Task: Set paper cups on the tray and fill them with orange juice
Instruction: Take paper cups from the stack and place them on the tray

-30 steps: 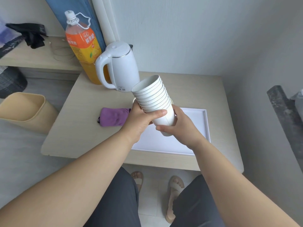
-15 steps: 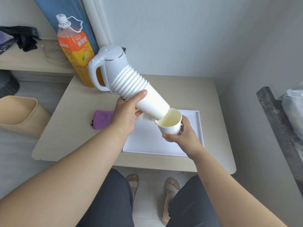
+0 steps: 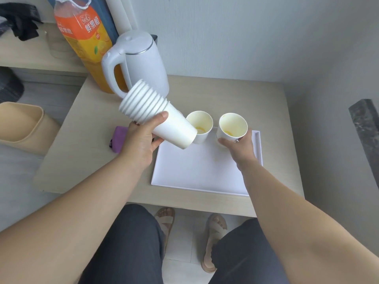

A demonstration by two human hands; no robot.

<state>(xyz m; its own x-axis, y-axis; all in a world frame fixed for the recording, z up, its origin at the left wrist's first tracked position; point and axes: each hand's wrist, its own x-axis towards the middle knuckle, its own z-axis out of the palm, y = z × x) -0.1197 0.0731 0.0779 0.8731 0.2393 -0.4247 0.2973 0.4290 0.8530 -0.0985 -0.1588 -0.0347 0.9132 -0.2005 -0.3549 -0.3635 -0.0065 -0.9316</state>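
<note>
Gripping stack (image 3: 155, 117), left hand (image 3: 141, 144); right hand (image 3: 240, 146) holds cup (image 3: 232, 128), seemingly on tray (image 3: 205, 171).

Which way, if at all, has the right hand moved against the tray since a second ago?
Yes: rightward. The right hand left the cup stack and now holds a single cup near the tray's far right corner.

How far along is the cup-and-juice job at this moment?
Done: one paper cup stands at the tray's far edge. In hand: the right hand holds a second cup at the tray's far right, whether set down is unclear; the left hand grips the cup stack. Left: pouring. The juice bottle stands untouched beside the kettle, and both cups show only a yellow trace at the bottom.
</note>
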